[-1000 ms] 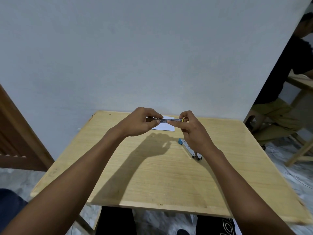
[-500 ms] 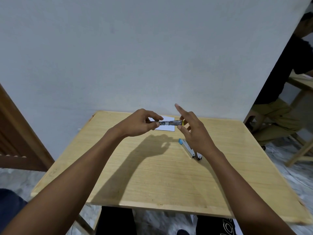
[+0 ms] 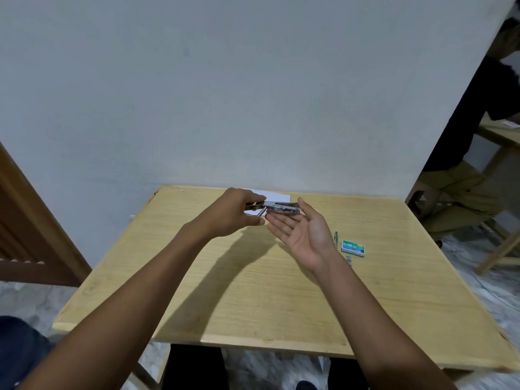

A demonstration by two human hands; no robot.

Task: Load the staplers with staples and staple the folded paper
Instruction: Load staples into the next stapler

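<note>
Fingers of the left hand (image 3: 239,212) curl round one end of a metal stapler (image 3: 282,208), held in the air just in front of the folded paper (image 3: 277,197) — its other end reaches the right hand (image 3: 305,235), which is palm up, fingers straight, gripping nothing. The paper lies flat at the far edge of the bench (image 3: 253,291). Right of the paper and nearer the person sits a green staple box (image 3: 353,247) — also a second stapler (image 3: 335,238), mostly hidden by the right wrist.
</note>
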